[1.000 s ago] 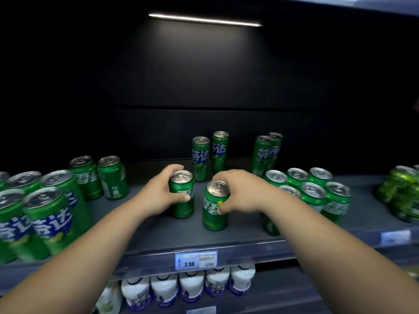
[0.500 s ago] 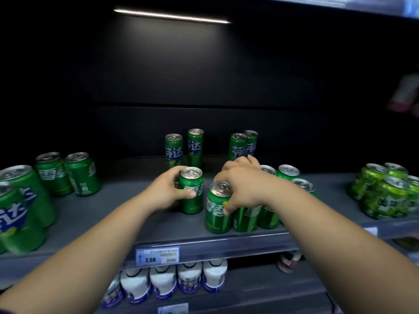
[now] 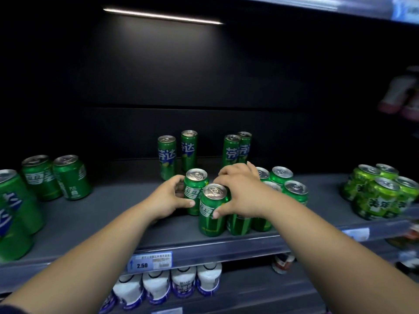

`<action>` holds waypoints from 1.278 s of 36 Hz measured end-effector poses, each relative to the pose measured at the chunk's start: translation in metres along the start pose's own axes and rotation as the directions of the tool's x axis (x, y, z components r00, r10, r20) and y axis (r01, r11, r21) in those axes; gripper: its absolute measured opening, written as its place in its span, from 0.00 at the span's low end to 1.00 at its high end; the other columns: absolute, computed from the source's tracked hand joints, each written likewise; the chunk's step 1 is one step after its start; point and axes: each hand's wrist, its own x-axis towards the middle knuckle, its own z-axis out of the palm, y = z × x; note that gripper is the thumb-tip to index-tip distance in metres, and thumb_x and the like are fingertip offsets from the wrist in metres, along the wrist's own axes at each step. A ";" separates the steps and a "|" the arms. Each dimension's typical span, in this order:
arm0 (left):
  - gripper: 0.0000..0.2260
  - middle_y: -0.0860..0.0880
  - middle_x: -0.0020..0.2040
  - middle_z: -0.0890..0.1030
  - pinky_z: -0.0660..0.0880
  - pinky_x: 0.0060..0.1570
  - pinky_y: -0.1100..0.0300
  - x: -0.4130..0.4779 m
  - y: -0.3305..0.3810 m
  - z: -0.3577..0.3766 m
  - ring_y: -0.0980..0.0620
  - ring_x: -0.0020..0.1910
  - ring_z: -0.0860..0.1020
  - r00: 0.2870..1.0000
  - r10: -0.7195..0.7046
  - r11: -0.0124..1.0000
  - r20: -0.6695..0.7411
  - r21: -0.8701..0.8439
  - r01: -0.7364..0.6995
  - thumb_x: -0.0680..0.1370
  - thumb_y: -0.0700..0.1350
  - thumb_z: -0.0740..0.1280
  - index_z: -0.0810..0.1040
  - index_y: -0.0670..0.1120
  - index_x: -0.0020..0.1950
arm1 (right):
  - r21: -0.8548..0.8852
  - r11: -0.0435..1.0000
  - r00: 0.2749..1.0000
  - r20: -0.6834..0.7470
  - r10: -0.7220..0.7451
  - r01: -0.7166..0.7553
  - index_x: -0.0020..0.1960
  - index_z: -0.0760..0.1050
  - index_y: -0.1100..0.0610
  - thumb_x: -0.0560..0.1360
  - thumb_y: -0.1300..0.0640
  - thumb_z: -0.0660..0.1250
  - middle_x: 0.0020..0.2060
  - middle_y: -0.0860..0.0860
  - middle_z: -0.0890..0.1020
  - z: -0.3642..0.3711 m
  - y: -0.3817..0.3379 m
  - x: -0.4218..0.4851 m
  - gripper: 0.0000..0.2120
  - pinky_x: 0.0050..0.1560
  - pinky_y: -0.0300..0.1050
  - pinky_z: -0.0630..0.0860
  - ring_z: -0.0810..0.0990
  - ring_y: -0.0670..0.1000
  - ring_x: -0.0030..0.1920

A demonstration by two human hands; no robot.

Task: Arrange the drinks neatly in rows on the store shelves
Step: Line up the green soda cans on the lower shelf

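The grey shelf carries all cans and spans beneath both forearms. Left of the left hand stands a group of wide green cans. Right of the right hand sits a cluster of lime-green cans. Behind both hands stand four tall slim green cans, upright, in two pairs. Directly under and behind the right hand stands a block of short green cans. The left hand is wrapped around the rear can, thumb on its front. The right hand is clamped on the front can, which touches the block. Both held cans stand upright on the shelf, touching each other.
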 end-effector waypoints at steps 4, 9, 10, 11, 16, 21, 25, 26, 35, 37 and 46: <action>0.23 0.48 0.54 0.84 0.80 0.51 0.57 0.005 0.001 0.006 0.52 0.52 0.84 1.000 0.009 0.999 0.004 -0.035 -0.009 0.70 0.27 0.74 0.74 0.45 0.58 | 0.018 1.000 1.000 -0.006 0.019 -0.019 0.67 0.74 0.41 0.62 0.31 0.76 0.65 0.44 0.69 0.000 0.000 -0.002 0.36 0.78 0.59 0.40 0.60 0.51 0.71; 0.23 0.47 0.54 0.84 0.80 0.48 0.60 0.013 0.004 0.015 0.52 0.52 0.84 1.000 0.011 0.999 0.025 -0.047 -0.010 0.70 0.27 0.74 0.73 0.43 0.60 | 0.043 0.997 0.997 -0.036 0.068 -0.066 0.65 0.75 0.45 0.61 0.32 0.78 0.65 0.44 0.71 0.000 0.001 -0.004 0.37 0.77 0.56 0.48 0.63 0.51 0.69; 0.24 0.47 0.54 0.84 0.80 0.48 0.59 0.014 0.006 0.016 0.51 0.53 0.84 1.000 0.009 0.999 0.030 -0.046 -0.008 0.69 0.28 0.75 0.73 0.44 0.60 | 0.052 0.996 0.997 -0.037 0.071 -0.069 0.65 0.75 0.45 0.61 0.32 0.78 0.65 0.44 0.71 0.001 0.001 -0.005 0.37 0.76 0.55 0.51 0.63 0.51 0.69; 0.24 0.47 0.54 0.84 0.80 0.49 0.58 0.015 0.006 0.017 0.50 0.53 0.84 0.999 0.005 0.999 0.037 -0.042 -0.004 0.69 0.28 0.75 0.73 0.44 0.60 | 0.067 0.995 0.997 -0.037 0.072 -0.069 0.65 0.75 0.46 0.61 0.33 0.78 0.65 0.44 0.71 0.002 0.003 -0.005 0.37 0.75 0.54 0.54 0.64 0.51 0.68; 0.23 0.53 0.50 0.86 0.78 0.49 0.54 0.018 0.010 0.017 0.54 0.49 0.84 0.993 -0.036 0.996 0.109 -0.073 0.044 0.72 0.26 0.70 0.74 0.46 0.61 | 0.129 0.991 0.998 -0.047 0.034 -0.028 0.67 0.73 0.45 0.63 0.36 0.78 0.65 0.42 0.72 0.006 0.007 -0.008 0.36 0.71 0.51 0.62 0.63 0.49 0.68; 0.21 0.52 0.47 0.87 0.79 0.42 0.58 0.020 0.011 0.022 0.53 0.46 0.84 0.993 -0.028 0.997 0.113 -0.072 0.036 0.73 0.26 0.69 0.74 0.45 0.60 | 0.117 0.993 0.998 -0.064 0.023 -0.016 0.67 0.73 0.46 0.63 0.36 0.78 0.64 0.43 0.73 0.008 0.009 -0.008 0.36 0.71 0.51 0.62 0.63 0.49 0.69; 0.20 0.47 0.49 0.86 0.79 0.41 0.58 0.022 0.010 0.023 0.50 0.47 0.84 0.994 -0.020 0.997 0.104 -0.078 0.028 0.72 0.26 0.71 0.74 0.43 0.60 | 0.117 0.992 0.996 -0.074 0.049 -0.040 0.66 0.74 0.47 0.62 0.31 0.76 0.61 0.44 0.73 0.008 0.005 -0.008 0.38 0.69 0.50 0.65 0.65 0.49 0.67; 0.20 0.47 0.49 0.86 0.79 0.41 0.58 0.021 0.010 0.022 0.51 0.47 0.84 0.994 -0.019 0.997 0.105 -0.077 0.027 0.72 0.27 0.71 0.74 0.43 0.60 | 0.122 0.992 0.996 -0.077 0.050 -0.040 0.65 0.74 0.47 0.62 0.30 0.75 0.60 0.44 0.73 0.009 0.004 -0.008 0.37 0.69 0.51 0.65 0.65 0.49 0.66; 0.21 0.41 0.51 0.84 0.78 0.41 0.56 0.021 0.006 0.015 0.47 0.47 0.82 0.992 -0.057 0.994 0.114 -0.087 0.068 0.69 0.35 0.75 0.75 0.42 0.60 | 0.153 0.988 0.995 -0.091 0.035 -0.021 0.64 0.76 0.47 0.64 0.30 0.74 0.60 0.43 0.71 0.011 0.006 -0.010 0.34 0.68 0.50 0.65 0.65 0.48 0.64; 0.24 0.39 0.52 0.83 0.78 0.44 0.56 0.020 0.005 0.013 0.47 0.48 0.81 0.995 -0.058 0.994 0.085 -0.086 0.065 0.66 0.44 0.78 0.77 0.43 0.60 | 0.160 0.987 0.995 -0.090 0.034 -0.019 0.64 0.76 0.46 0.64 0.31 0.74 0.60 0.43 0.71 0.011 0.007 -0.010 0.34 0.68 0.49 0.65 0.65 0.48 0.64; 0.14 0.41 0.49 0.81 0.77 0.45 0.62 0.018 0.003 0.017 0.49 0.48 0.79 0.998 -0.028 0.999 0.050 -0.026 0.029 0.75 0.40 0.73 0.76 0.42 0.59 | 0.156 0.988 0.994 -0.101 0.027 -0.011 0.63 0.76 0.46 0.64 0.30 0.74 0.59 0.43 0.71 0.012 0.008 -0.009 0.33 0.67 0.50 0.66 0.66 0.48 0.64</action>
